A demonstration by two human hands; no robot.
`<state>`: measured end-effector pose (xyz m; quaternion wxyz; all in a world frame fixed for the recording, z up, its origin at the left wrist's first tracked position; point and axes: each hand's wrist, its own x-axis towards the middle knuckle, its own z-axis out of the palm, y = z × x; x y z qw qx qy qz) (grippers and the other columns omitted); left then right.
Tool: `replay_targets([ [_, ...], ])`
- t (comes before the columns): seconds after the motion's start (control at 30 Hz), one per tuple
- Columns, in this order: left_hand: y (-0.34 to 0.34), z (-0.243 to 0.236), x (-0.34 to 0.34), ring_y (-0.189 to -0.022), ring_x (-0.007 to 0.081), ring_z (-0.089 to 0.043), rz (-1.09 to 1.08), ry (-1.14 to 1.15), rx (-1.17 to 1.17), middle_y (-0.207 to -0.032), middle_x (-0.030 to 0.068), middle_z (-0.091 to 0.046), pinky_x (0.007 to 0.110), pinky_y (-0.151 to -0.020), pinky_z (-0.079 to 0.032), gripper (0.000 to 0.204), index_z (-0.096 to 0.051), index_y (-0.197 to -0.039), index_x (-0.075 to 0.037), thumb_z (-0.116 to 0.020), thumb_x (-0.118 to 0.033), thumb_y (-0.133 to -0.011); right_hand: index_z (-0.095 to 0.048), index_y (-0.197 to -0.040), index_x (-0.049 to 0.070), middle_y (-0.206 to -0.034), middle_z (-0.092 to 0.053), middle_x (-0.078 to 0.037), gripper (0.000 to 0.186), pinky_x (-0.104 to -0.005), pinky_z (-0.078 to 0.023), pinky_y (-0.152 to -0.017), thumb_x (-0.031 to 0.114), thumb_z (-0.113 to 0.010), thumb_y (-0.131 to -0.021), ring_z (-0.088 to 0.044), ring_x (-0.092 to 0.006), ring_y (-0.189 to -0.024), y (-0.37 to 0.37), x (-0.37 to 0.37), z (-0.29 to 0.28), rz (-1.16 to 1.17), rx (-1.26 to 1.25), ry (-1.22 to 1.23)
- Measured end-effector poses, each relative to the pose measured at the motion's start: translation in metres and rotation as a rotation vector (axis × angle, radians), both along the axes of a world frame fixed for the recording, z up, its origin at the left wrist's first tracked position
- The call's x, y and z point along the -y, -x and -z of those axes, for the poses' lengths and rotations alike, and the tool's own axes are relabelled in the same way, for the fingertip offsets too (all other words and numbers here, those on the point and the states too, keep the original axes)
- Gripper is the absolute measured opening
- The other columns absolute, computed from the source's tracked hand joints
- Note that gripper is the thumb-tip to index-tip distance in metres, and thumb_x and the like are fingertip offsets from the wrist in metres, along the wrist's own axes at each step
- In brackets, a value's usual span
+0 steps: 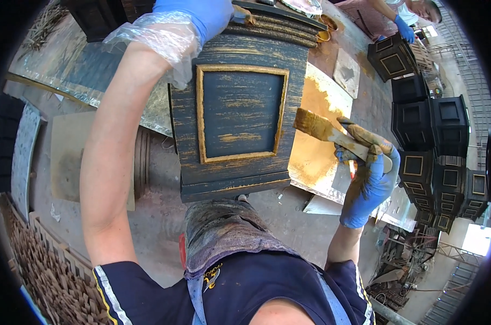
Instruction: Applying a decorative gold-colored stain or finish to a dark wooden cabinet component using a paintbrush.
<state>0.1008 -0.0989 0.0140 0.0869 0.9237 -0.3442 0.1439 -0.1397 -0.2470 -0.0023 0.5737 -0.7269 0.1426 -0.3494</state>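
Right grip [369,173] pinching brush [333,133]; bristles [309,122] point up-left toward black cabinet [240,111], long axis slanting down-right. Left grip [202,15]: closure cannot tell.

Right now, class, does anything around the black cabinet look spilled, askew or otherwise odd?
Yes: golden-brown paint lies in a ragged patch on the pale board beside the black cabinet, and similar paint stains the gloved right hand holding the brush. Being off the cabinet, it looks perhaps spilled.
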Motion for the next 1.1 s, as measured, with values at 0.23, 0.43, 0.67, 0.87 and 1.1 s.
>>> replay_targets([
  [0.23, -0.001, 0.011, 0.001, -0.064, 0.0264, -0.058, -0.001, 0.131, 0.018, -0.066, 0.0108, -0.058, 0.037, -0.057, -0.044, 0.016, -0.059, -0.069, -0.01, -0.049, -0.022, -0.071, -0.043, -0.094, -0.001, -0.089, -0.054, -0.015, 0.018, -0.0255, -0.05, -0.063, 0.012, -0.045, -0.083, -0.058, -0.0188, -0.075, -0.026, -0.019, 0.003, 0.15, 0.032, 0.156],
  [0.43, 0.004, 0.003, 0.003, -0.063, 0.026, -0.058, -0.029, 0.104, -0.022, -0.066, 0.0112, -0.059, 0.037, -0.056, -0.045, 0.016, -0.06, -0.07, -0.009, -0.048, -0.021, -0.07, -0.044, -0.095, 0.0, -0.09, -0.054, -0.012, 0.017, -0.0247, -0.05, -0.064, 0.01, -0.046, -0.082, -0.057, -0.0167, -0.076, -0.034, -0.015, 0.003, 0.259, -0.06, 0.309],
  [0.67, 0.001, 0.009, 0.005, -0.063, 0.0259, -0.058, -0.038, 0.093, -0.058, -0.065, 0.0113, -0.059, 0.037, -0.056, -0.045, 0.017, -0.06, -0.069, -0.009, -0.047, -0.02, -0.071, -0.045, -0.094, 0.001, -0.089, -0.054, -0.01, 0.016, -0.0242, -0.05, -0.064, 0.008, -0.048, -0.081, -0.057, -0.0157, -0.074, -0.039, -0.007, 0.006, 0.205, -0.097, 0.382],
  [0.87, 0.002, 0.024, 0.009, -0.063, 0.0259, -0.058, -0.131, 0.013, 0.409, -0.066, 0.011, -0.059, 0.037, -0.056, -0.045, 0.017, -0.06, -0.07, -0.009, -0.046, -0.019, -0.071, -0.045, -0.093, -0.002, -0.089, -0.054, -0.01, 0.016, -0.0244, -0.049, -0.064, 0.009, -0.049, -0.08, -0.056, -0.0144, -0.076, -0.038, -0.013, -0.001, 0.254, 0.0, 0.307],
  [1.1, 0.001, 0.002, 0.005, -0.063, 0.0262, -0.058, -0.041, 0.089, -0.03, -0.066, 0.0107, -0.059, 0.037, -0.056, -0.045, 0.015, -0.06, -0.069, -0.009, -0.047, -0.019, -0.071, -0.045, -0.092, -0.002, -0.087, -0.055, -0.011, 0.015, -0.0255, -0.05, -0.061, 0.008, -0.048, -0.081, -0.058, -0.0161, -0.071, -0.041, -0.005, 0.0, 0.292, -0.115, 0.509],
])
